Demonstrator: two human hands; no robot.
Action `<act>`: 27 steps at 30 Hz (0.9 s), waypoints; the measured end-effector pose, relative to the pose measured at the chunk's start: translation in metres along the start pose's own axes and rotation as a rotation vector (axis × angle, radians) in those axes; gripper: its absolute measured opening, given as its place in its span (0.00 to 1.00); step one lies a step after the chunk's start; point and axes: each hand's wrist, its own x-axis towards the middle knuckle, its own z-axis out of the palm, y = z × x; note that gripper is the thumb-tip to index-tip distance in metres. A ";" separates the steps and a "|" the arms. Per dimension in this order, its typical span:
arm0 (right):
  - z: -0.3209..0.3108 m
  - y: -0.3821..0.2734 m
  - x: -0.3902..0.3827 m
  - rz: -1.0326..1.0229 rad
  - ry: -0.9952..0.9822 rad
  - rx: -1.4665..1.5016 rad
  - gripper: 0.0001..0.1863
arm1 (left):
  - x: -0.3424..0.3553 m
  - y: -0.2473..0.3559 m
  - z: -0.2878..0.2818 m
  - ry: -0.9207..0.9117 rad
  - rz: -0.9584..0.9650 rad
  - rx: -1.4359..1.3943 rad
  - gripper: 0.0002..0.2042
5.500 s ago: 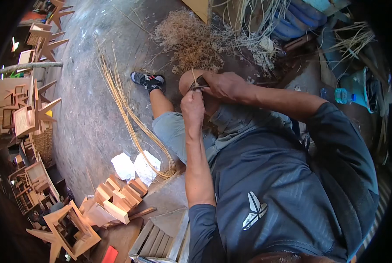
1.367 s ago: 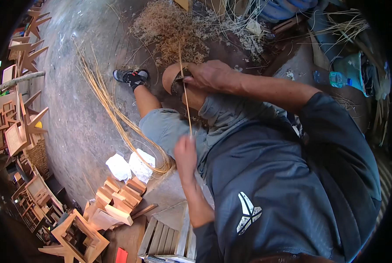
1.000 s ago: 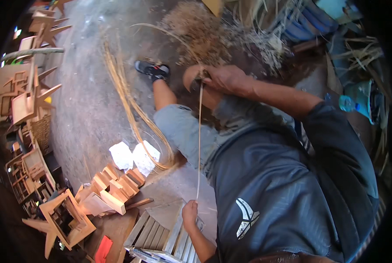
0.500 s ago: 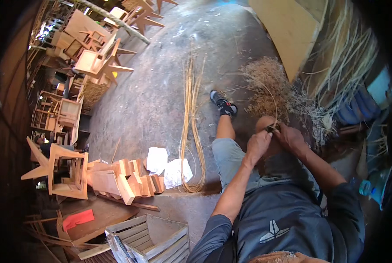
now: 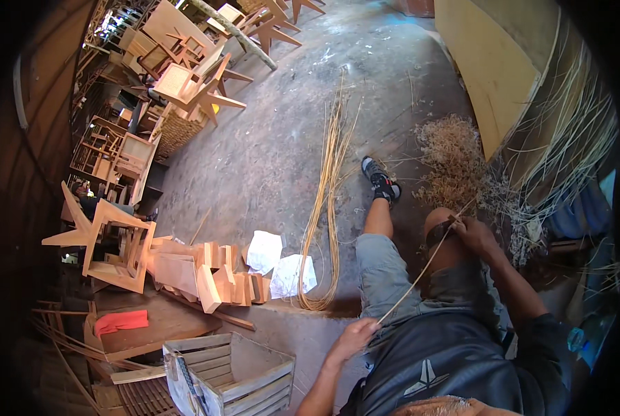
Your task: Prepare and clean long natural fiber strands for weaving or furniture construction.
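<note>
A thin pale rattan cane strand runs taut and slanting across my lap. Its near end is gripped in my left hand, closed in front of my left hip. At my right knee, my right hand pinches the strand where it crosses a dark band around the knee. Whether a small tool is also under the right fingers is hidden. A short tip of the strand sticks out beyond that hand. A long looped bundle of golden cane strands lies on the floor left of my legs.
Brown curly shavings are heaped beyond my right knee, with loose pale strands at the far right. On the left are wood blocks, white sheets, a slatted crate, a red cloth and wooden chair frames.
My left hand has moved from beside the right hand at the knee back to my hip, drawing the strand out between them. The view has shifted slightly.
</note>
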 end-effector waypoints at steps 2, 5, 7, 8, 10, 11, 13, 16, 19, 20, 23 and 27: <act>-0.039 -0.053 -0.016 0.163 -0.132 0.345 0.17 | 0.010 0.018 0.027 0.014 0.161 -0.148 0.09; -0.053 -0.100 -0.046 0.240 -0.352 0.779 0.17 | 0.041 0.057 0.062 0.166 0.484 0.008 0.08; -0.055 -0.127 -0.065 0.198 -0.412 0.879 0.14 | 0.051 0.089 0.079 0.242 0.703 0.249 0.07; -0.049 -0.131 -0.069 0.218 -0.370 0.903 0.13 | 0.046 0.102 0.084 0.291 0.724 0.378 0.06; -0.037 -0.137 -0.077 0.261 -0.267 0.999 0.10 | 0.044 0.095 0.083 0.291 0.798 0.423 0.06; -0.040 -0.141 -0.077 0.258 -0.268 0.995 0.10 | 0.042 0.091 0.081 0.301 0.866 0.473 0.06; -0.048 -0.152 -0.071 0.476 -0.319 1.075 0.09 | 0.035 0.084 0.076 0.254 0.786 0.449 0.05; -0.041 -0.159 -0.062 0.367 -0.306 1.017 0.08 | 0.036 0.069 0.070 0.266 0.843 0.451 0.05; -0.046 -0.153 -0.033 0.246 -0.082 0.988 0.08 | 0.041 0.055 0.058 0.307 0.766 0.463 0.06; -0.053 -0.149 -0.018 0.252 0.109 0.996 0.09 | 0.044 0.051 0.054 0.292 0.657 0.414 0.07; -0.069 -0.120 0.015 0.104 0.399 0.827 0.13 | 0.053 0.047 0.048 0.221 0.481 0.351 0.09; -0.059 -0.051 0.028 0.277 0.239 0.544 0.16 | 0.077 0.056 0.068 0.184 0.496 0.351 0.09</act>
